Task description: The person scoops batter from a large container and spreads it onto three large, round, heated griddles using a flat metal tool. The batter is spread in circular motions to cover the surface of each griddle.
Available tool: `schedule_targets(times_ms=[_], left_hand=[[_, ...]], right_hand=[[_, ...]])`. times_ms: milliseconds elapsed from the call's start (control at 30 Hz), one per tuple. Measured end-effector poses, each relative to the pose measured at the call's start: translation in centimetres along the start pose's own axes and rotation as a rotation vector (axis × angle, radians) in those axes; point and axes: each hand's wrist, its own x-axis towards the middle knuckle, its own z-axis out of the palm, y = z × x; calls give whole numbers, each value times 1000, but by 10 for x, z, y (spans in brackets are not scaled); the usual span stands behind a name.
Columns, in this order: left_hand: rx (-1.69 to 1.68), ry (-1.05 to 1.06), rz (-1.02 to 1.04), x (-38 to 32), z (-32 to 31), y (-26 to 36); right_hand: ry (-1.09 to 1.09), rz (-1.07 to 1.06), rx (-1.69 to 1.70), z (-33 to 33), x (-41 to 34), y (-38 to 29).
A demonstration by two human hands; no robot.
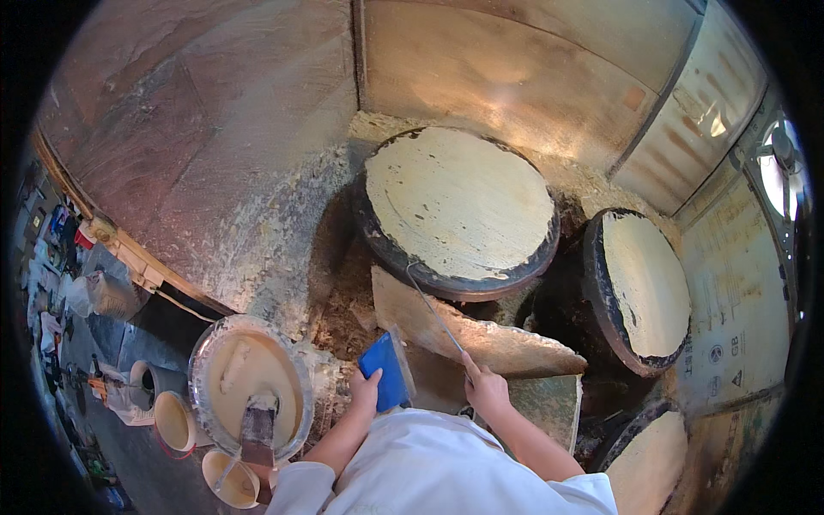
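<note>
My left hand [364, 390] grips a flat blue scraper [386, 373] with a thin pale blade edge, thumb on its near face. In my right hand [487, 388] is a thin metal rod [438, 312], index finger laid along it. The rod's bent tip reaches the near rim of a large round dark griddle [394, 259]; whether it touches cannot be told. A thin cream-coloured sheet of batter [463, 199] covers the griddle, with small holes and dark spots. A broken-edged board [476, 338] leans below the rim, between my hands and the griddle.
Two more coated griddles [595, 290] [605, 454] stand on the right. At left, a large basin [201, 380] holds pale batter and a dark flat-bladed tool [259, 428]. Small buckets [174, 421] [230, 479] sit beside it. Panel walls [508, 71] enclose the back.
</note>
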Motion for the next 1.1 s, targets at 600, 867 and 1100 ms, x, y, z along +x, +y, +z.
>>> schedule_targets(times_ms=[600, 867, 1100], left_hand=[[214, -274, -11, 5, -4, -7], [252, -563, -114, -59, 34, -4], [403, -928, -90, -125, 47, -50]], right_hand=[[398, 634, 533, 55, -121, -8], [960, 1338, 641, 77, -272, 6], [1449, 1891, 634, 175, -453, -16]])
